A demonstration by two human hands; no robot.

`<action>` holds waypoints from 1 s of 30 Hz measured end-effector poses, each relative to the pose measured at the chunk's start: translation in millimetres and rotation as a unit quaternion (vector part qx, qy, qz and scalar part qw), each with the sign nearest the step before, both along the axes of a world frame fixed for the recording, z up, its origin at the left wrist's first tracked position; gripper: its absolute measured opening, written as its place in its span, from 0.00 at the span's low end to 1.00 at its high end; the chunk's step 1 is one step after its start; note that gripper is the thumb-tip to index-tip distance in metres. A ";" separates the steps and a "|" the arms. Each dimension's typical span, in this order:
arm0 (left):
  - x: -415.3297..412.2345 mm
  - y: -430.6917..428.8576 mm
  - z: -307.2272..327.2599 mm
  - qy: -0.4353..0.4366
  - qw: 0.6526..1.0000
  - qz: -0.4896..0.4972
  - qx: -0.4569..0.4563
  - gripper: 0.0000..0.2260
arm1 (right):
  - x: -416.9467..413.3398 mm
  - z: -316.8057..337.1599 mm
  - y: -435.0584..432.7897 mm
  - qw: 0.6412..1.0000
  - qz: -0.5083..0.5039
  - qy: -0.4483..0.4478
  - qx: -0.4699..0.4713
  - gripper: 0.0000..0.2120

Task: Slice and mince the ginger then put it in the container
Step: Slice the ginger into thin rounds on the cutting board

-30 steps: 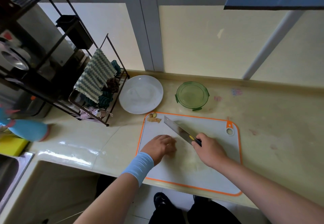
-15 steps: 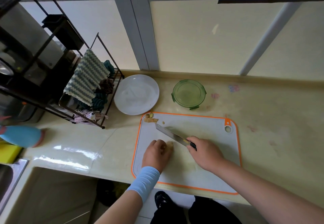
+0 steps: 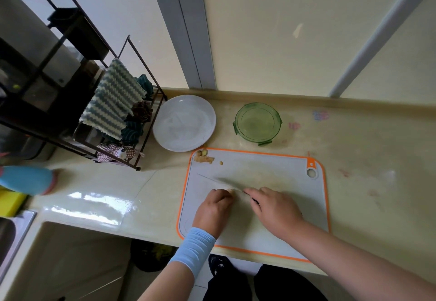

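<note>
A white cutting board (image 3: 278, 166) with an orange rim lies on the counter in front of me. My left hand (image 3: 215, 206) holds down a small piece of ginger (image 3: 230, 191) on it, fingers curled over the piece. My right hand (image 3: 274, 208) grips the handle of a knife (image 3: 220, 181), whose blade lies low and blurred across the board right beside the ginger. Ginger scraps (image 3: 204, 158) sit at the board's far left corner. A green container (image 3: 257, 123) stands behind the board.
A white plate (image 3: 184, 122) sits left of the green container. A black wire rack (image 3: 113, 112) with striped cloths stands at the left. A sink (image 3: 9, 234) lies at the lower left. The counter's front edge runs just under the board.
The knife blade has dropped from a raised angle down to the board next to the ginger. My left hand has drawn slightly back toward me on the ginger.
</note>
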State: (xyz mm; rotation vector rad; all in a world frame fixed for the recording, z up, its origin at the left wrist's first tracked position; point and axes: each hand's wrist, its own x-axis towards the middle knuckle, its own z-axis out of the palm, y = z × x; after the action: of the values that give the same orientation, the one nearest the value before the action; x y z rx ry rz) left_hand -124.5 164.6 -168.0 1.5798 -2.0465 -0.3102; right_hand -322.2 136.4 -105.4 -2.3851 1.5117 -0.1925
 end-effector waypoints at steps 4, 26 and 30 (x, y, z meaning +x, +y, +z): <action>0.0 1.6 0.6 0.003 1.000 0.000 -0.013 0.08 | 3.3 8.7 8.0 0.998 0.029 0.039 -0.037 0.13; 6.5 -3.8 -7.5 0.049 0.996 0.020 0.073 0.07 | 4.7 31.0 -12.9 0.988 0.018 0.071 0.137 0.06; 5.8 -2.9 -7.5 0.058 0.995 0.026 0.076 0.07 | 7.7 31.4 -21.5 0.986 0.030 0.070 0.148 0.05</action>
State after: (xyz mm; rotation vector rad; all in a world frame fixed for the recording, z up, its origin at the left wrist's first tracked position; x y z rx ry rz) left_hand -118.7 161.7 -175.6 1.6609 -1.9292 -0.5363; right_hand -314.5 114.9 -74.0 -2.2379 1.4124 0.2061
